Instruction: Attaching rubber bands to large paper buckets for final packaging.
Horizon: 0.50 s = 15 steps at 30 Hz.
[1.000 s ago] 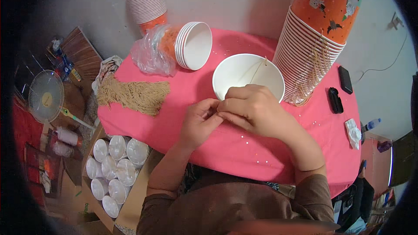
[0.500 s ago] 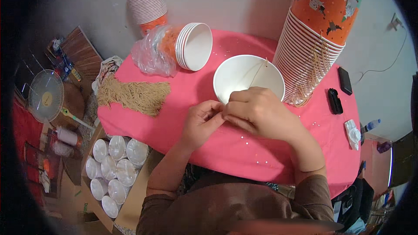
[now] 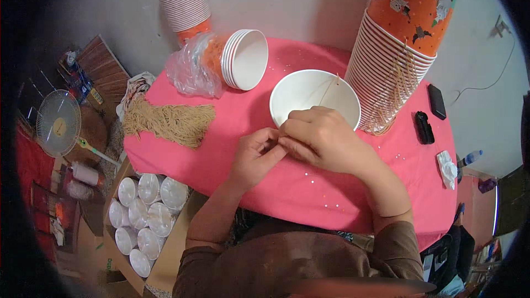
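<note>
Still working at the near side of the white bucket (image 3: 292, 88) on the pink-covered bench (image 3: 270, 193), with left hand (image 3: 254, 157) and right hand (image 3: 316, 137) pinched narrow together; cannot tell on what. Hardly shifted over the last second, so apparently unfinished there.

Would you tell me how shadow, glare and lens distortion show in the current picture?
Head view: a shadow darkens the wall left of the tall cup stack; head view: the plastic bag glints; head view: black rounded corners, and that stack's outward lean, probably fisheye distortion; head view: left hand and right hand hide detail where they meet.
</note>
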Each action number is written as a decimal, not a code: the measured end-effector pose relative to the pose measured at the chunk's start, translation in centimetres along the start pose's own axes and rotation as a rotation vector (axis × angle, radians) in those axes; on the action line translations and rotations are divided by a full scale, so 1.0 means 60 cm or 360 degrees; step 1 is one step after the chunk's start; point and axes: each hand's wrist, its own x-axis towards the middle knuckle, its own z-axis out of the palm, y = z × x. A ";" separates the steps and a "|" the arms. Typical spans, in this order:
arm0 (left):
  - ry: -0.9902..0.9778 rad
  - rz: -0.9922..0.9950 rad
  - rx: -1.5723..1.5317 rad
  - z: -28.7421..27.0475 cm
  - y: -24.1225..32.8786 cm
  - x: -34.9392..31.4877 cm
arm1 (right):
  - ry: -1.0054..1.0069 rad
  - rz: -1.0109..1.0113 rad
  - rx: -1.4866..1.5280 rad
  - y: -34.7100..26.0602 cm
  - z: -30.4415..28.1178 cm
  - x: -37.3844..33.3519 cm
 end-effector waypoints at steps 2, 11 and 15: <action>-0.0042 0.0031 -0.0075 0.001 0.000 0.000 | 0.0004 0.0010 0.0005 0.000 0.000 0.000; -0.0023 0.0123 -0.0033 0.005 -0.010 0.003 | -0.0014 0.0016 0.0004 0.001 -0.002 -0.002; -0.0080 0.0091 0.0032 -0.002 -0.008 0.002 | -0.0032 0.0028 -0.0012 0.002 -0.002 -0.003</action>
